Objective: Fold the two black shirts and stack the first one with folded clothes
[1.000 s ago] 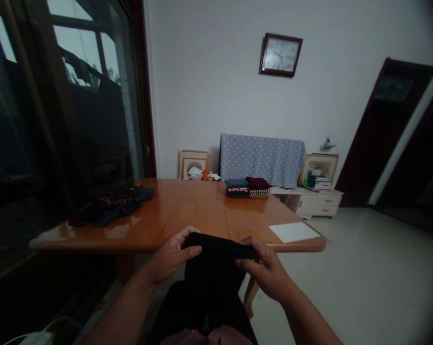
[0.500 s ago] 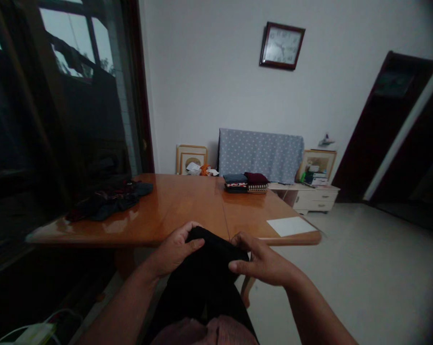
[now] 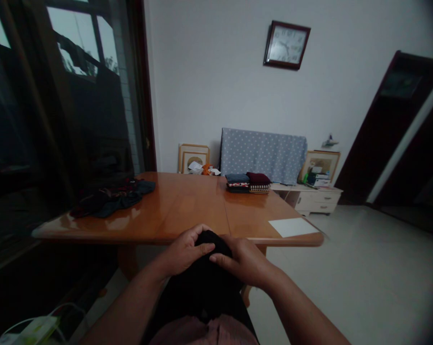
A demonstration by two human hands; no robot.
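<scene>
Cloth [image 3: 205, 287], black, bunched between left hand [image 3: 183, 251] and right hand [image 3: 243, 262]; clock [image 3: 286, 45] numerals unreadable.

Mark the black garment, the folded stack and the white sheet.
black garment [image 3: 201, 290], head view, hanging lower part
folded stack [image 3: 257, 178], head view, maroon top piece
white sheet [image 3: 293, 227], head view, middle

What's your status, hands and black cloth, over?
Left hand and right hand both shut on black cloth. Cloth bunched between them, short of table. Nothing blocking.
</scene>
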